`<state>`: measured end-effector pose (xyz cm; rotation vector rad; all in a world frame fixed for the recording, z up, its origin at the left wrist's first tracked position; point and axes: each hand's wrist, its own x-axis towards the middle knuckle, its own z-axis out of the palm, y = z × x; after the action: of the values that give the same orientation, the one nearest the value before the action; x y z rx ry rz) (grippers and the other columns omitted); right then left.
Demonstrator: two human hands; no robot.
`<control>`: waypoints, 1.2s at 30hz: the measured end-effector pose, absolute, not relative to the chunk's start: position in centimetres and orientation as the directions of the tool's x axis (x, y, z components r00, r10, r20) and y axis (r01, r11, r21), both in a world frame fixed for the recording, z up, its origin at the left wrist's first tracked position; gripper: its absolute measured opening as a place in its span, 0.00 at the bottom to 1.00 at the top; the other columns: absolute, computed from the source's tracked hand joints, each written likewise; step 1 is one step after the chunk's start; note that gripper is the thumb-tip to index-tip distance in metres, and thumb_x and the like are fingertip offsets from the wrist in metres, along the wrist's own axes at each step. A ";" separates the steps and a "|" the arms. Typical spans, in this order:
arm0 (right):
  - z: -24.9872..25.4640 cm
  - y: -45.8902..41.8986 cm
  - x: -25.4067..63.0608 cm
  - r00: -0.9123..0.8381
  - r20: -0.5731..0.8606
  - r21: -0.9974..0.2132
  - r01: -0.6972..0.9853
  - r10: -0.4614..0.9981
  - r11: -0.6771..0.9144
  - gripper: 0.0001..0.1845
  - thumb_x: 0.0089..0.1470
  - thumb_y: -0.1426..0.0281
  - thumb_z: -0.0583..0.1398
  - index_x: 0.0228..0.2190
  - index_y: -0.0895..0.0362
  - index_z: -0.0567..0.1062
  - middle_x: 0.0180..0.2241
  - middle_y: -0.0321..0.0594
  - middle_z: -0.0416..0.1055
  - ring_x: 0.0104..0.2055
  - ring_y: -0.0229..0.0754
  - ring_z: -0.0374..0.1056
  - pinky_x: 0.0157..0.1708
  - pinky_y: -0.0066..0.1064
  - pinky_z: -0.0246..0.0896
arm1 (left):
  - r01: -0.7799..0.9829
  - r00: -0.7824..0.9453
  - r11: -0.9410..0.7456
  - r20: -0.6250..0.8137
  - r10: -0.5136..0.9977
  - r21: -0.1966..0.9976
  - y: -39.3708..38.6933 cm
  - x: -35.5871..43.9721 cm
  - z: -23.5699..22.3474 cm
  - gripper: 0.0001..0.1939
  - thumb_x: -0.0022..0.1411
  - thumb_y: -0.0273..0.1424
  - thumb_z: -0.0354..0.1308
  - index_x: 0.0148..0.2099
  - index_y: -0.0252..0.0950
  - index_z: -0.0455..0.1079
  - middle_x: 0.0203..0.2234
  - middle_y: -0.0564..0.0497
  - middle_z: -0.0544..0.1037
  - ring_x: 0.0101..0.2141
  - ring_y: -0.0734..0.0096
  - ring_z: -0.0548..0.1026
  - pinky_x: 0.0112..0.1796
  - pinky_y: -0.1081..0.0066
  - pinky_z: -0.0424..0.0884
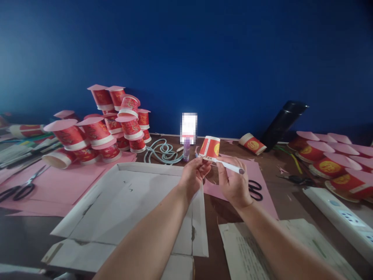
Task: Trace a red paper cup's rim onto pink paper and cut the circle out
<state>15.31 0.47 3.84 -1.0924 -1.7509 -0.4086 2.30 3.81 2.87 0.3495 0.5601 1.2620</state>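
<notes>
My left hand (pixel 194 173) is closed round the rim of a red paper cup (pixel 210 147) with gold print, holding it tilted above the table. My right hand (pixel 233 182) is closed on a thin white pen (pixel 230 167) whose tip lies against the cup's lower edge. Under both hands lies a sheet of pink paper (pixel 264 194). Black scissors (pixel 255 189) rest on that sheet just right of my right hand. A purple glue stick (pixel 186 149) stands upright behind the cup.
A heap of red cups with pink paper lids (pixel 99 128) stands at the back left, more such cups (pixel 332 163) at the right. A flattened white cardboard box (pixel 128 206), a coiled cable (pixel 163 152), a second pair of scissors (pixel 20 188), a power strip (pixel 340 217) and a black bottle (pixel 284 120) lie about.
</notes>
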 end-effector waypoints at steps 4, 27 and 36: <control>3.9 0.4 15.3 -0.120 0.868 -0.200 0.803 0.481 0.561 0.08 0.59 0.73 0.57 0.42 0.55 0.72 0.39 0.43 0.77 0.43 0.46 0.72 0.46 0.41 0.63 | -0.791 0.190 0.287 -0.229 0.955 0.540 3.7 2.3 3.2 0.05 0.60 0.24 0.57 0.34 0.29 0.75 0.27 0.47 0.79 0.29 0.75 0.78 0.33 0.78 0.73; 3.2 1.4 15.6 0.357 0.628 -0.772 0.396 0.691 0.497 0.13 0.61 0.61 0.56 0.45 0.51 0.72 0.44 0.42 0.75 0.36 0.40 0.73 0.37 0.37 0.70 | -0.694 0.100 0.138 -0.095 0.990 0.707 3.9 3.0 2.4 0.11 0.51 0.33 0.68 0.35 0.31 0.76 0.31 0.46 0.80 0.36 0.70 0.78 0.41 0.71 0.71; 3.0 3.3 16.8 0.460 0.137 -0.936 -0.230 0.877 0.267 0.25 0.45 0.54 0.68 0.44 0.48 0.72 0.42 0.35 0.75 0.42 0.41 0.73 0.36 0.31 0.70 | -0.111 0.041 -0.124 0.129 0.991 0.986 1.3 4.7 2.5 0.10 0.58 0.35 0.59 0.34 0.36 0.79 0.26 0.51 0.77 0.28 0.71 0.73 0.32 0.71 0.68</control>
<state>16.83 3.33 2.97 -1.0310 -0.7684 0.8556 4.73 1.26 2.55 1.2418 1.0309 1.3147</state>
